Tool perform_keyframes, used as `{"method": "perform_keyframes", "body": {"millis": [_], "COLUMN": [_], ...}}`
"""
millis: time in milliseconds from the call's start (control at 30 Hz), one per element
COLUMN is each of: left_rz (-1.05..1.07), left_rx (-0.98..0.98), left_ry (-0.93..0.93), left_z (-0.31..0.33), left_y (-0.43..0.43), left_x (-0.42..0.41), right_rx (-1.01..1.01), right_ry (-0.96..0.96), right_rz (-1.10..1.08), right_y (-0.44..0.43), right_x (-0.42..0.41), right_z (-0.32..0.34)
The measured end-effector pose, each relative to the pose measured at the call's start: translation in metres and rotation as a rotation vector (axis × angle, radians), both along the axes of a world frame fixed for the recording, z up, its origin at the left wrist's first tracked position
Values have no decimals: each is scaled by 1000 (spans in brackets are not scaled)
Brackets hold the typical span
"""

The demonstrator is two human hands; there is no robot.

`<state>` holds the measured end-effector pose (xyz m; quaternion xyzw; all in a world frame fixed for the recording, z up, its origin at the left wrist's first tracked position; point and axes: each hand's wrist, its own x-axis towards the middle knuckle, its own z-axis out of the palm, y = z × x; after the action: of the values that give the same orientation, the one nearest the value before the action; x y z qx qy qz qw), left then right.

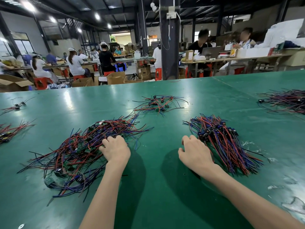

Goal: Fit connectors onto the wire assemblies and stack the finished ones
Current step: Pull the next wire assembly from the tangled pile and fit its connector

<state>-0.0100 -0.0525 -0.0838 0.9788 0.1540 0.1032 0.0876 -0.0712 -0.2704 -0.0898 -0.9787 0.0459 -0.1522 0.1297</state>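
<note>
Left hand [115, 150] fingers among loose wires [77, 146] — right hand [194, 152] at stack [229, 146].

The green table [156, 123] bears a loose tangle of wire assemblies [77, 146] left, a stack of connector-fitted assemblies [221, 139] right, a smaller heap [158, 103] beyond.

The table [165, 187] under both hands was a glossy, even green with pale smudges of reflected light. Beneath the left hand [115, 150] and spreading away to its outer side, the loose tangle of wires [79, 149] mixed red, blue and black strands with no order. At the outer side of the right hand [194, 153], the stacked bundle [231, 156] ran in streaks of the same red, blue and black, capped just beyond the fingers by dark blue-black connectors [214, 129].
</note>
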Motion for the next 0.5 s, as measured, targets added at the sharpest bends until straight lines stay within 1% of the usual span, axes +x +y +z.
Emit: {"method": "perform_keyframes", "body": {"millis": [67, 133, 200, 267, 333, 500], "left_rz": [-19, -89, -229, -373, -427, -460], "left_rx": [-55, -159, -381, -671, -912, -1491], "left_ry": [-141, -361, -566, -671, -666, -480], "left_z": [3, 7, 12, 17, 23, 28], "left_y": [-2, -4, -6, -11, -17, -29], "left_x": [-1, -2, -2, -3, -4, -10], "right_rx": [-1, 8, 20, 34, 48, 181], "right_ry": [-5, -9, -21, -43, -74, -140], "right_rz": [2, 8, 14, 22, 33, 135], "right_y": [1, 1, 1, 1, 2, 5], "right_x": [0, 0, 0, 0, 0, 0], "right_z": [0, 0, 0, 0, 0, 4]}}
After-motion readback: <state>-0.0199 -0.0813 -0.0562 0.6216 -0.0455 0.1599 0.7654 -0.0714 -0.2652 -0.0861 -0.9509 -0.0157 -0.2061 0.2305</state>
